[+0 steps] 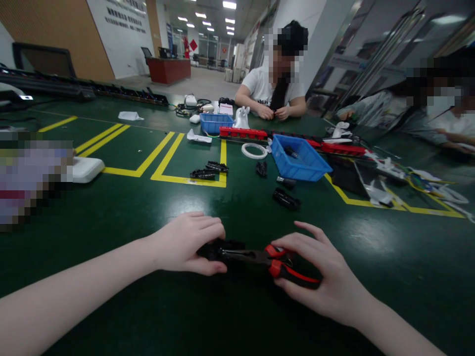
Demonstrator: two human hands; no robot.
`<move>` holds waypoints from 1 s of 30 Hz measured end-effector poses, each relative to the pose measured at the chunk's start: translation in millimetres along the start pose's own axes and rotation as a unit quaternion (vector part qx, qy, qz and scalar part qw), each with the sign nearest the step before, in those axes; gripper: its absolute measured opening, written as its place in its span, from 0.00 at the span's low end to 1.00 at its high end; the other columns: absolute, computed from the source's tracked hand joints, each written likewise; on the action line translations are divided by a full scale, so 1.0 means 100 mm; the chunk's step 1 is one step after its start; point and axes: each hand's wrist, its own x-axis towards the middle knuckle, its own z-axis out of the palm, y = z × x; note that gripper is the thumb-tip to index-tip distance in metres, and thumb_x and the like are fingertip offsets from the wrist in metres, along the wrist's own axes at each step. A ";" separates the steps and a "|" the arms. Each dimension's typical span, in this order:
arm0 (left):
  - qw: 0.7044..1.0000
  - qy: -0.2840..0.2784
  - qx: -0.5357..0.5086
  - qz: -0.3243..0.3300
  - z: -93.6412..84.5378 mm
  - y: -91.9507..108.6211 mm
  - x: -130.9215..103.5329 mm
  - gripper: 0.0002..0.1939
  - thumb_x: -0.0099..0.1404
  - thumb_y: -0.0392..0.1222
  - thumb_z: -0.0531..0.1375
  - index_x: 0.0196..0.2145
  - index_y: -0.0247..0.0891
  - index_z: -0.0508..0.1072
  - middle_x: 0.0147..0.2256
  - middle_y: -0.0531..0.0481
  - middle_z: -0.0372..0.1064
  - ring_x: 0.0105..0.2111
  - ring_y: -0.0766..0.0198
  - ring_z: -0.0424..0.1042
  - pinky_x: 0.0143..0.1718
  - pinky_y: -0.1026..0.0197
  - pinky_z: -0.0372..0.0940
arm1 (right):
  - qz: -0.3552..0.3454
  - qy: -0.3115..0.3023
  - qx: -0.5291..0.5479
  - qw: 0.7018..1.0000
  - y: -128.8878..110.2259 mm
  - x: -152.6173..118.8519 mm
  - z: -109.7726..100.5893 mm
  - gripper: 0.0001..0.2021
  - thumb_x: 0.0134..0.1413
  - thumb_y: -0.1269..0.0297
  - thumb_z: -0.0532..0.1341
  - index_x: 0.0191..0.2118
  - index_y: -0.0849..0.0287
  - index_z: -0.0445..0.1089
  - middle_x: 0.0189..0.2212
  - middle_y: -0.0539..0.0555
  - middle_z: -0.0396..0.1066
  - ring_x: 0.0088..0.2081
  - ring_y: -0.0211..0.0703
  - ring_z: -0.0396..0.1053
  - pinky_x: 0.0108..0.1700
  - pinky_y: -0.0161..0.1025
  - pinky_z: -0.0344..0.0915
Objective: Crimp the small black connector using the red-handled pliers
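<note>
My left hand (193,243) is closed around a small black plastic part (233,244), its fingers covering much of it. In my right hand (315,267) is a pair of long-nose pliers (260,257) with red and black handles. The jaws point left and their tips meet the black part; whether they pinch it I cannot tell. Just beyond my hands lie a similar black part (286,198) and a short dark cylindrical piece (286,182). Two more black parts, one being this ribbed piece (202,174), rest inside a yellow-taped outline.
A blue bin (300,160) holding a dark piece stands ahead, with a white ring (254,151) beside it. Behind runs a red strip (243,132). A white box (87,169) sits at left. Plastic bags and cables lie right. Across the table a person (272,89) works with both hands.
</note>
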 end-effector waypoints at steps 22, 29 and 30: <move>1.000 -0.024 0.000 -0.015 0.00 0.00 0.03 0.18 0.68 0.57 0.58 0.38 0.38 0.69 0.33 0.51 0.68 0.33 0.60 0.68 0.35 0.60 0.58 | -0.018 -0.016 -0.029 0.999 0.10 0.01 -0.01 0.21 0.53 0.60 0.66 0.52 0.51 0.65 0.43 0.52 0.77 0.43 0.48 0.76 0.63 0.61 0.56; 0.999 -0.035 0.008 -0.032 -0.03 0.03 0.05 0.17 0.69 0.56 0.58 0.38 0.38 0.70 0.33 0.52 0.69 0.33 0.61 0.69 0.35 0.60 0.59 | -0.001 -0.012 -0.025 1.000 0.06 0.00 0.03 0.19 0.53 0.61 0.65 0.51 0.53 0.66 0.42 0.54 0.77 0.43 0.49 0.76 0.62 0.63 0.56; 0.999 -0.037 0.008 -0.035 -0.03 0.03 0.05 0.17 0.69 0.56 0.59 0.38 0.38 0.70 0.33 0.52 0.69 0.33 0.61 0.69 0.35 0.60 0.60 | -0.001 -0.008 -0.026 1.000 0.05 0.00 0.04 0.18 0.53 0.61 0.65 0.51 0.53 0.66 0.42 0.54 0.77 0.43 0.49 0.76 0.62 0.63 0.56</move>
